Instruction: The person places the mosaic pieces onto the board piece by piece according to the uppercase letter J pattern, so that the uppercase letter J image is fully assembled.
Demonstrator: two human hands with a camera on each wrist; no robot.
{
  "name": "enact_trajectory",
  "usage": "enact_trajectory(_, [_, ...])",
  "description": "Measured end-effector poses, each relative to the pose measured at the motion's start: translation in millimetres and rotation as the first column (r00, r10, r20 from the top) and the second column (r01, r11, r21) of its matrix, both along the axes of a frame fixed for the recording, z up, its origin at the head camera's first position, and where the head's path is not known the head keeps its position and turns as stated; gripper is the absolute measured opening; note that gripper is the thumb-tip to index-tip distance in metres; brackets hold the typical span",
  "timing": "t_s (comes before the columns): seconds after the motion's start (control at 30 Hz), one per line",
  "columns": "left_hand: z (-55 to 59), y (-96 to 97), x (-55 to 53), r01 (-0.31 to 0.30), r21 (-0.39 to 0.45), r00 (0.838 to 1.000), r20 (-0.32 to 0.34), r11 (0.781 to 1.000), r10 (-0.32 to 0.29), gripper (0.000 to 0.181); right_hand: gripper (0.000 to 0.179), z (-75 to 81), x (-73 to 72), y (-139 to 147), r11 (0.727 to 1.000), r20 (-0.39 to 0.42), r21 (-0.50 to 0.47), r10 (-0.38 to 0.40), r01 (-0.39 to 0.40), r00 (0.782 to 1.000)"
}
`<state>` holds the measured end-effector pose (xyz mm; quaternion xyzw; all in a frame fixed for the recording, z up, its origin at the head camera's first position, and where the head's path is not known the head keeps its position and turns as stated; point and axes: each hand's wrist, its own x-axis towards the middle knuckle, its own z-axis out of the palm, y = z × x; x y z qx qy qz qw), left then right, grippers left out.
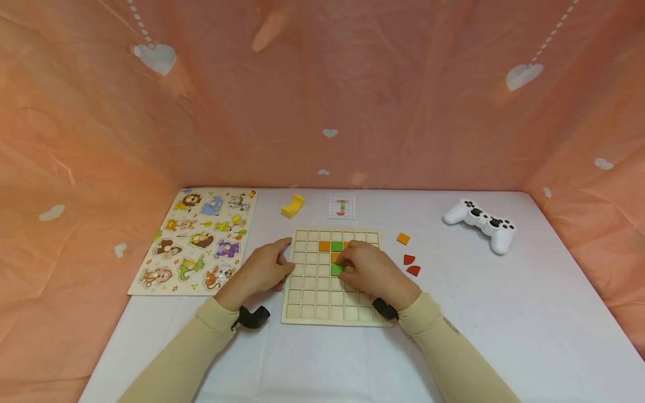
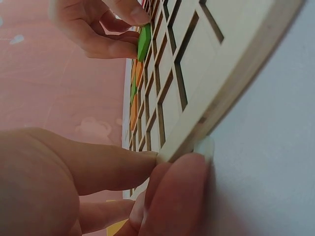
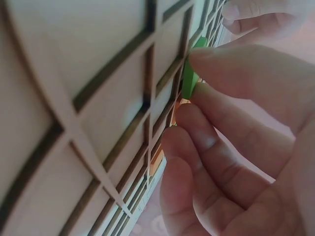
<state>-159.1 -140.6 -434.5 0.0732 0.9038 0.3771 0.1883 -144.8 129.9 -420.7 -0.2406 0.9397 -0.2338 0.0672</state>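
- The left hand (image 1: 264,271) steadied the wooden grid board (image 1: 312,299) at its left edge, fingers straight.
- The right hand (image 1: 370,271) pinched a green tile (image 1: 336,270) into a grid cell mid-board.
- A white game controller (image 1: 482,223) lay far right.

I see a pale, unvarnished wood grid board (image 1: 330,313), matt, with dark laser-cut lines. The green tile (image 2: 143,42) looks smooth, painted. White cloth covers the table (image 1: 504,313), slightly creased. Near the far right corner, the controller (image 1: 481,224) is glossy white plastic.
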Motion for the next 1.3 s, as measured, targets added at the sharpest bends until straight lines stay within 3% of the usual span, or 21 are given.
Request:
enact_trajectory(0.77, [2.6, -0.4, -1.6, 0.014, -0.011, 1.000, 0.001, 1.000, -0.014, 0.072, 0.021, 4.0, -2.4, 5.1, 1.000, -0.006, -0.004, -0.029, 0.029, 1.000])
enact_trajectory(1.03, [2.0, 0.9, -1.2, 0.011, -0.003, 1.000, 0.008, 1.000, -0.011, 0.072, 0.022, 6.5, -13.2, 37.0, 0.990, 0.011, -0.050, -0.130, 0.130, 0.991])
enact_trajectory(1.3, [1.6, -0.4, 1.5, 0.005, -0.004, 1.000, 0.007, 1.000, -0.005, 0.072, 0.027, 8.2, -23.7, 79.9, 0.955, 0.050, -0.068, -0.284, 0.287, 0.957])
